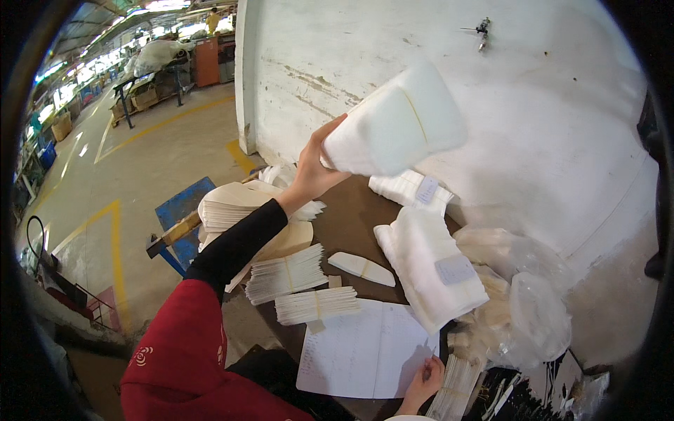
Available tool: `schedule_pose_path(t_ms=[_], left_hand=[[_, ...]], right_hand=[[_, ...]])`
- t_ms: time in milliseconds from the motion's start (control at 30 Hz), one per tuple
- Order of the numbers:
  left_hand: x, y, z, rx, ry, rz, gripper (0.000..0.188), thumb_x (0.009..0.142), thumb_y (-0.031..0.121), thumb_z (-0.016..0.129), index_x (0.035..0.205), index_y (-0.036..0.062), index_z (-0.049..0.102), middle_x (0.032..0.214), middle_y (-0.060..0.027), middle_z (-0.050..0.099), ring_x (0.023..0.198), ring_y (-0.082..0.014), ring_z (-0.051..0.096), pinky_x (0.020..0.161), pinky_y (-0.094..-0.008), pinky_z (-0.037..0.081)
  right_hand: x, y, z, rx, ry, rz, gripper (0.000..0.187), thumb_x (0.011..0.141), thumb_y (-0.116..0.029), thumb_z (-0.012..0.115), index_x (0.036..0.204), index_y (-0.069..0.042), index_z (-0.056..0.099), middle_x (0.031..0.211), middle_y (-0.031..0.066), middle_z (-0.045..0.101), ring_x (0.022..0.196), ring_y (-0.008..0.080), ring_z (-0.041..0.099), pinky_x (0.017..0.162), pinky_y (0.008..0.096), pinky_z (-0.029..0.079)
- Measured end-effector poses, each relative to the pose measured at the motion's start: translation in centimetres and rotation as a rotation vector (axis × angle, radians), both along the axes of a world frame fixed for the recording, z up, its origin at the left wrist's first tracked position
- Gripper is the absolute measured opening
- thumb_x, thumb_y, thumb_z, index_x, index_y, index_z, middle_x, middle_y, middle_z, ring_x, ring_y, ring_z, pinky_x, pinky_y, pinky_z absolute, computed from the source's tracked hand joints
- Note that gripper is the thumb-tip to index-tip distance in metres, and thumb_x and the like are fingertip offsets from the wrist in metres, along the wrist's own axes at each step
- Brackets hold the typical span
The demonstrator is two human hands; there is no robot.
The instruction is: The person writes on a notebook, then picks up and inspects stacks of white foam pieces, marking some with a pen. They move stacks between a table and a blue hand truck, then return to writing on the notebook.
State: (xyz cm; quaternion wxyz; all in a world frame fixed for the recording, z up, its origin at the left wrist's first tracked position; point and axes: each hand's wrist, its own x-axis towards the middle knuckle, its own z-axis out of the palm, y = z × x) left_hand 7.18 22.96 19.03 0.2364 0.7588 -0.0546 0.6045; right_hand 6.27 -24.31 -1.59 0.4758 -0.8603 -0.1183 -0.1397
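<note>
My left hand is raised over the table, gripping one end of a thick stack of white padding sheets with a yellow band around it. Below, my right hand rests at the lower right of an open notebook with handwritten lines. Its fingers are closed around a slim pen, of which only a little shows. Another white padding stack with a paper label lies just beyond the notebook's right side. Banded bundles of cut white pieces lie left of the notebook.
A labelled white bundle lies against the white wall. Clear plastic bags crowd the table's right side. Cream stacked pieces stand at the left, by a blue metal frame. Beyond is a workshop floor with yellow lines.
</note>
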Motion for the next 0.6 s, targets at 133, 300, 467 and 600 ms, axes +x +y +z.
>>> schedule_pose_path(t_ms=[133, 300, 467, 600], left_hand=[[-1.0, -1.4, -1.2, -0.064, 0.076, -0.09, 0.08, 0.067, 0.007, 0.078, 0.136, 0.0031, 0.037, 0.145, -0.0163, 0.043, 0.13, -0.0313, 0.047, 0.107, -0.04, 0.038], [-3.8, -7.6, -4.3, -0.55, 0.258, -0.456, 0.08, 0.072, 0.005, 0.078, 0.137, 0.0003, 0.032, 0.131, -0.0131, 0.049, 0.126, -0.0234, 0.047, 0.106, -0.0374, 0.039], [-10.4, -15.3, -8.6, -1.004, 0.453, -0.82, 0.083, 0.072, -0.005, 0.077, 0.139, 0.0019, 0.028, 0.131, -0.0087, 0.047, 0.125, -0.0183, 0.047, 0.105, -0.0369, 0.041], [-13.2, -20.5, -11.3, -1.146, 0.636, -0.995, 0.086, 0.07, -0.012, 0.075, 0.14, 0.0033, 0.027, 0.132, -0.0075, 0.047, 0.124, -0.0178, 0.048, 0.104, -0.0375, 0.041]], right_hand=[[-0.2, 0.0, 0.1, 0.062, -0.039, -0.045, 0.022, 0.082, 0.007, 0.053, 0.102, 0.003, 0.06, 0.111, 0.0136, 0.058, 0.082, 0.0197, 0.056, 0.066, 0.0302, 0.047], [0.5, -1.9, -1.6, 0.497, 0.06, -0.071, 0.027, 0.091, 0.0, 0.05, 0.114, 0.003, 0.061, 0.117, 0.012, 0.058, 0.087, 0.0174, 0.057, 0.074, 0.0285, 0.047], [-2.6, -1.6, 0.5, 1.086, 0.061, -0.154, 0.032, 0.095, -0.005, 0.054, 0.127, -0.002, 0.057, 0.127, 0.01, 0.055, 0.097, 0.0185, 0.056, 0.088, 0.0322, 0.049], [-4.0, -2.2, 3.7, 1.087, 0.009, -0.197, 0.037, 0.095, -0.005, 0.057, 0.131, -0.005, 0.052, 0.117, 0.007, 0.057, 0.1, 0.0194, 0.056, 0.091, 0.0317, 0.049]])
